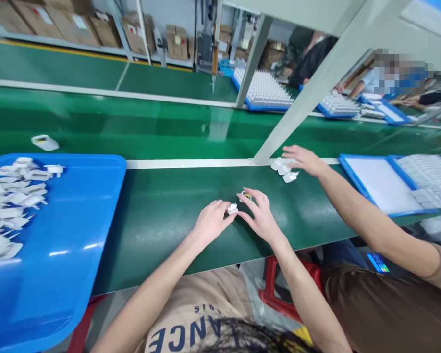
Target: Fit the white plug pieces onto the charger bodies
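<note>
My left hand (215, 220) pinches a small white plug part (232, 209) between thumb and fingertips, just above the green bench. Close beside it, my right hand (259, 215) curls its fingers around a white charger casing (246, 195) with something yellow inside its opening. The thumb of that hand reaches toward the plug part; whether it touches it I cannot tell. To the right, a co-worker's hand (303, 159) hovers over several white charger pieces (289, 177) at the foot of a post.
A blue tray (77, 235) at the left holds a heap of white plug pieces (12, 201). Another casing (45, 142) lies on the green belt (150, 132) behind it. A slanted white post (301, 105) rises at the bench's back edge. Blue-edged trays (375, 184) stand at right.
</note>
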`<state>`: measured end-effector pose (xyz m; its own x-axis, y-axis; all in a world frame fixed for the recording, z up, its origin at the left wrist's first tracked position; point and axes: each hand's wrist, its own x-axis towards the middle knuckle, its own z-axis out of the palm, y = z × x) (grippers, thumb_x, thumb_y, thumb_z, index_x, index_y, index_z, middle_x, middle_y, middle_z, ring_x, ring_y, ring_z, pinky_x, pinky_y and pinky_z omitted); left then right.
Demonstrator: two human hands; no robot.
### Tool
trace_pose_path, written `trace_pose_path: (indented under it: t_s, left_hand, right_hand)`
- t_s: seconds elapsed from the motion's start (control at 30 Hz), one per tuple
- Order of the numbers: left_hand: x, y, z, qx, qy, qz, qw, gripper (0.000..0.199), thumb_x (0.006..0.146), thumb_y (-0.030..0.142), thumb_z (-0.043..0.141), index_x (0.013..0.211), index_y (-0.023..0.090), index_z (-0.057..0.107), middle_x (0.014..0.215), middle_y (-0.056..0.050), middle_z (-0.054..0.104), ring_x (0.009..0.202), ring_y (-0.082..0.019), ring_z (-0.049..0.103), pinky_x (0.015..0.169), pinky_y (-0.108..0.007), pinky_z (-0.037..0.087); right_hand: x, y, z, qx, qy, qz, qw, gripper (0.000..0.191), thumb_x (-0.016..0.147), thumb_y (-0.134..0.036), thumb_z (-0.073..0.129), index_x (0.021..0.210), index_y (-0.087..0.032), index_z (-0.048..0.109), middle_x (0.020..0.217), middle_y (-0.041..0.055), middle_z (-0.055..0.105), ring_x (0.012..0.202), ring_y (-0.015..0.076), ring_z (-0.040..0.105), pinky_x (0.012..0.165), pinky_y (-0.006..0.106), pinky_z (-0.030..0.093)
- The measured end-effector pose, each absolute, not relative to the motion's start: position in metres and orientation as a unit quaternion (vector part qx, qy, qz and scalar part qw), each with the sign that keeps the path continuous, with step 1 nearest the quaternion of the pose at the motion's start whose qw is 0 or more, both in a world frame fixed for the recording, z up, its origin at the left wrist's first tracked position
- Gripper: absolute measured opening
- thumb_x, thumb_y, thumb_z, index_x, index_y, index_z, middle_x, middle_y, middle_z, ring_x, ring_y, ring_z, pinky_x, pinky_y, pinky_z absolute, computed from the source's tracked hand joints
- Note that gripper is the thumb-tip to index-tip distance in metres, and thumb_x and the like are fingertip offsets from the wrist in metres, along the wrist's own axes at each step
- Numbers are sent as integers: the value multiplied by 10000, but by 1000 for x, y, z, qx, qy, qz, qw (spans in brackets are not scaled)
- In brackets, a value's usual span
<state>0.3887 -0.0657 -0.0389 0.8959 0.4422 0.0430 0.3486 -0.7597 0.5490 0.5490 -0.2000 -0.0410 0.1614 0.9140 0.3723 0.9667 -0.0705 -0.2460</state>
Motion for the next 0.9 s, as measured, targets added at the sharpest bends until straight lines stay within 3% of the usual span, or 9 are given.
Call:
trace_pose_path:
  t_s: [0.1, 0.17, 0.27, 0.37, 0.5, 0.6, 0.7, 0.8, 0.9]
  left_hand:
    - [345, -64, -37, 929, 271, 88, 235, 217, 994, 333, 544, 1034, 174, 686, 984, -75, 699, 975, -226, 651, 840, -334, 528]
    - [321, -59, -38, 928, 300, 83, 207, 206, 982, 344, 566, 1021, 184, 688, 998, -71, 706, 994, -225, 654, 863, -330, 532]
    - [299, -50, -42, 924, 334, 71, 173, 197, 970, 354, 593, 1012, 186, 687, 1017, -75, 708, 1019, -234, 659, 894, -338, 536]
    - [289, -47, -45, 915, 365, 72, 159, 287, 935, 401, 659, 1094, 163, 679, 1056, -105, 707, 1020, -256, 672, 874, -359, 557]
    - [266, -39, -28, 908, 372, 99, 168, 733, 834, 628, 706, 1378, 159, 556, 1168, -129, 701, 1067, -285, 678, 910, -390, 567]
    - [236, 6, 7, 903, 389, 102, 150, 535, 933, 587, 597, 1296, 194, 609, 1165, -125, 696, 1075, -281, 678, 916, -388, 553]
    - [214, 94, 39, 852, 500, 95, 122, 328, 1013, 418, 523, 1232, 198, 630, 1152, -101, 679, 1085, -246, 663, 932, -344, 526]
    - [212, 190, 47, 806, 579, 81, 94, 354, 1040, 267, 437, 1348, 135, 550, 1324, -174, 590, 1267, -271, 566, 1057, -377, 447]
    - [220, 258, 39, 768, 634, 42, 81, 446, 985, 228, 548, 1410, 99, 494, 1402, -222, 527, 1295, -317, 536, 1060, -461, 446]
  right_hand:
    - [553, -184, -50, -709, -664, -148, 184, 319, 1021, -385, 509, 1274, -269, 665, 1375, 144, 580, 1221, 312, 555, 974, 519, 523]
    - [566, -165, -52, -674, -687, -172, 211, 323, 1034, -363, 445, 1059, -242, 743, 1133, 135, 679, 982, 273, 641, 805, 441, 569]
    - [591, -132, -48, -633, -695, -221, 259, 401, 1027, -403, 436, 871, -220, 757, 827, 122, 669, 700, 244, 623, 617, 384, 531]
    - [611, -108, -37, -620, -670, -291, 286, 379, 986, -446, 498, 868, -207, 768, 751, 153, 636, 577, 269, 579, 480, 399, 440]
    - [605, -95, -34, -635, -614, -364, 296, 424, 915, -442, 591, 1323, -342, 654, 997, 196, 675, 820, 451, 678, 533, 549, 510]
    - [577, -86, -37, -642, -656, -254, 304, 638, 922, -433, 555, 1530, -483, 372, 1212, 144, 648, 1045, 476, 667, 754, 684, 575]
    - [542, -71, -35, -629, -714, -109, 285, 666, 939, -435, 523, 1554, -519, 283, 1330, 101, 607, 1142, 440, 646, 841, 670, 608]
    - [523, -51, -34, -604, -746, -57, 274, 695, 944, -420, 522, 1574, -503, 241, 1365, 109, 579, 1181, 449, 626, 871, 683, 605]
    - [521, -36, -42, -609, -734, -53, 297, 695, 932, -413, 535, 1564, -509, 263, 1316, 120, 594, 1146, 474, 635, 844, 705, 604]
